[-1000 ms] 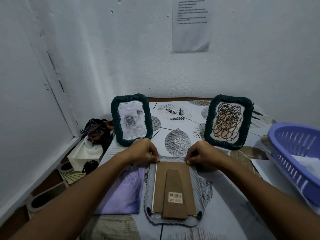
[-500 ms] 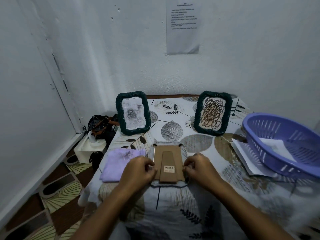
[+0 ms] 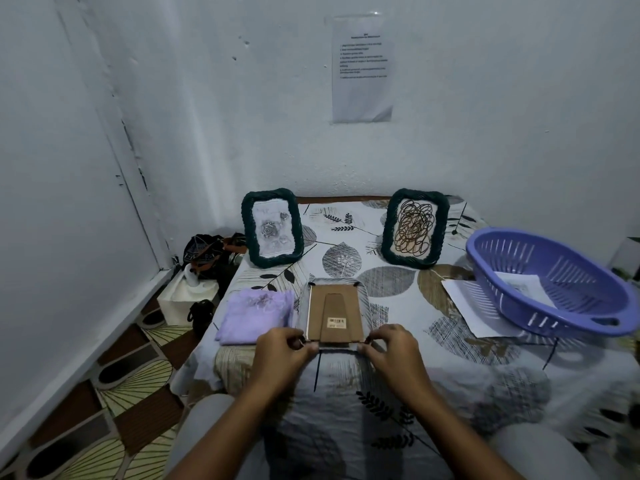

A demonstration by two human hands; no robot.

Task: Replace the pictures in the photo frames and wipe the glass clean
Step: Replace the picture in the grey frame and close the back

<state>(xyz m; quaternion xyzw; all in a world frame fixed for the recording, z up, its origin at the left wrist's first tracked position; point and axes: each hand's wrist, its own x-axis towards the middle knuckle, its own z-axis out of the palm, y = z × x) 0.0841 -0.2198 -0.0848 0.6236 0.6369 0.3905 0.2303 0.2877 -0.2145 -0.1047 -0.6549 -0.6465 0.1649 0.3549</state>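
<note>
I sit in a corner of pale blue-white walls, with a printed paper notice [image 3: 362, 69] taped up at twelve o'clock and a table under a leaf-patterned cloth [image 3: 398, 382] in front of me. At nine o'clock, just beside my work, lies a folded lilac cleaning cloth [image 3: 254, 315]; it looks unused, so I judge the glass wiping is not yet done. At eleven o'clock a dark green braided frame holding a grey rose drawing [image 3: 272, 227] stands upright. At the centre, a third frame lying face down with its brown cardboard back and stand upward [image 3: 335, 312] is the one in hand. My left hand [image 3: 282, 355] pinches at its near left corner and my right hand [image 3: 389, 349] pinches at its near right corner, fingers curled on what seem to be the small back clips. The back is on, so I judge its picture is not yet swapped. At one o'clock a second dark green braided frame with a brown scribble picture [image 3: 414, 227] stands upright. At three o'clock white paper sheets [image 3: 464, 308] lie partly under a purple slotted plastic basket [image 3: 550, 280], which holds another sheet, probably replacement pictures.
</note>
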